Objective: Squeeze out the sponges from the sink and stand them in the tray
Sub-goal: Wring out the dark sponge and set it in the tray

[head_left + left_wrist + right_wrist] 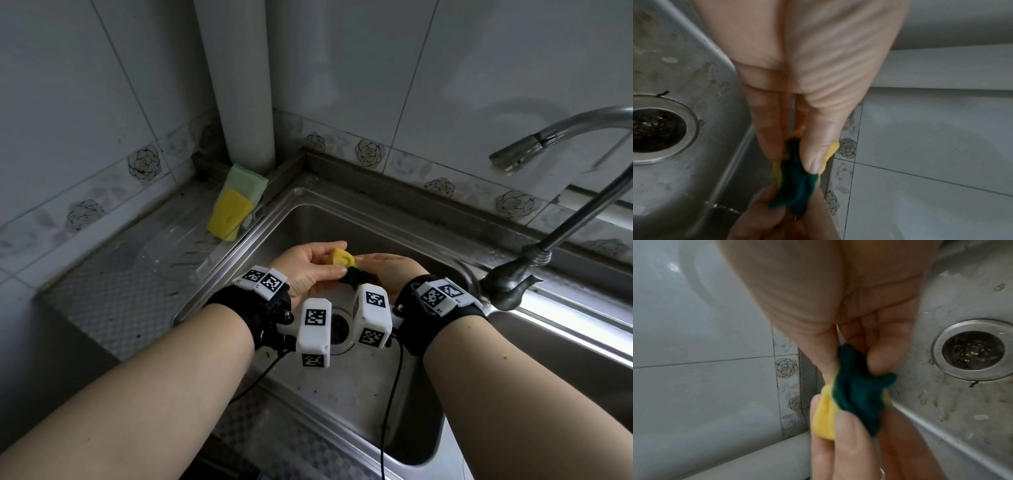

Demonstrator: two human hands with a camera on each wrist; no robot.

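both hands meet over the steel sink [373, 404], above and just behind the drain [339, 329], which looks deliberate: any water wrung out would fall straight into the basin rather than onto the table [113, 308]. between them is a yellow sponge with a dark green scouring side [344, 262], crumpled and twisted out of its flat shape.

the left hand [310, 265] has its fingers and thumb curled round one end; in the left wrist view the thumb [818, 151] presses onto the green face while the other fingers [766, 129] back it from the opposite side, so the sponge [795, 178] sits pinched between them, past the fingertips. the right hand [387, 270] grips the other end: in the right wrist view its fingers [879, 356] bear on the green pad from one side and the thumb lies along the other, the sponge [851, 395] bunched between. holding opposite ends like this suits a wringing twist, and the folds in the green layer fit that. i see no clear stream of water, so how dry it is i cannot tell.

to the left of the sink, a clear plastic tray [178, 246] sits on the table with a yellow sponge [227, 219] and a pale green sponge [245, 185] propped up at its far end, leaning towards the white pipe [239, 102]. by my reading, the one in hand belongs beside them once wrung. the tap [534, 150] arches over from the right, not running.
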